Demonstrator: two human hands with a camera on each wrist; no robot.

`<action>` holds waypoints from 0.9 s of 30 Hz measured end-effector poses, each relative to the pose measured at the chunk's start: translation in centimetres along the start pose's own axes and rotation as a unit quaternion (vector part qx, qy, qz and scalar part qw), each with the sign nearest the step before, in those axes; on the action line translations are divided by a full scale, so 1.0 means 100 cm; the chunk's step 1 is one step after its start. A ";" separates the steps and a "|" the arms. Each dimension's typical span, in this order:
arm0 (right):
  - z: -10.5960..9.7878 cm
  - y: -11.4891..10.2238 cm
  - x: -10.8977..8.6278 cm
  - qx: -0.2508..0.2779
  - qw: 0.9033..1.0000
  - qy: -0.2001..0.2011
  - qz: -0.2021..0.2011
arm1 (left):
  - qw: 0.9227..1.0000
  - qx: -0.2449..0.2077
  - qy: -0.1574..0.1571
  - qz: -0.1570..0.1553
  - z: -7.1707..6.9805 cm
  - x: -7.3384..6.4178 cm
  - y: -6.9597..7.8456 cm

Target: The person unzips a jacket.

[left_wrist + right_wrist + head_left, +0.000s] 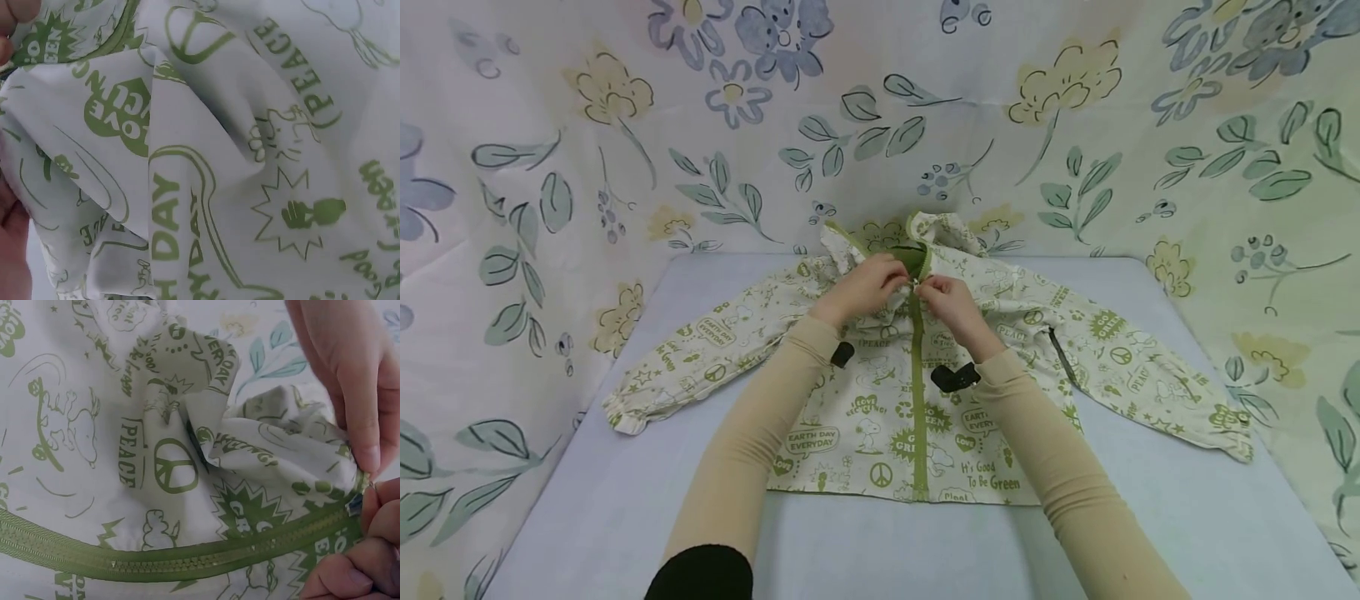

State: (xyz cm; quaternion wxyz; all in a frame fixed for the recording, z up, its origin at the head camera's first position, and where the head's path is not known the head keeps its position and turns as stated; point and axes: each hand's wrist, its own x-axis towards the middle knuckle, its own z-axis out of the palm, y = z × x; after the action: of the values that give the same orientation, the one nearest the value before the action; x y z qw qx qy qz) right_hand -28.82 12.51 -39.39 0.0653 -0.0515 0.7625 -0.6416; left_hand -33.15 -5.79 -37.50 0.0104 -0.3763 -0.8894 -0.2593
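A white hooded jacket (868, 417) with green print lies front up on the table, sleeves spread to both sides. Its green zipper (918, 400) is closed from the hem up to near the collar. My right hand (951, 307) pinches the zipper pull at the slider (355, 505), just below the open collar. On the other side, my left hand (868, 287) pinches the jacket's edge beside the zipper, thumb close to the slider in the right wrist view. Bunched printed cloth (206, 125) fills the left wrist view, with parts of fingers at its left edge.
The jacket lies on a pale table (625, 500). Behind and beside it hangs a floral cloth (880, 125). The raised hood (951, 232) leans at the table's back edge. A dark zipper (1062, 357) shows near the right sleeve.
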 end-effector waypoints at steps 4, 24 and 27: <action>0.000 0.000 -0.001 0.004 1.000 -0.004 -0.010 | 0.997 -0.075 0.006 -0.028 -0.003 -0.001 -0.001; 0.003 0.008 -0.005 0.004 1.000 0.001 -0.003 | 0.994 -0.100 -0.001 -0.051 -0.005 0.002 0.000; 0.004 0.010 -0.005 -0.009 1.000 0.013 -0.005 | 0.993 -0.105 0.001 -0.052 -0.007 0.002 0.001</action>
State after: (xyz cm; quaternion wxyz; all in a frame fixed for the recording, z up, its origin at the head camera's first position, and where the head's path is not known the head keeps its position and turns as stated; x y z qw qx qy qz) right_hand -28.27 12.39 -40.47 0.0519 -0.0476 0.7690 -0.6354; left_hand -33.37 -5.93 -36.81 -0.0414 -0.3280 -0.8758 -0.3517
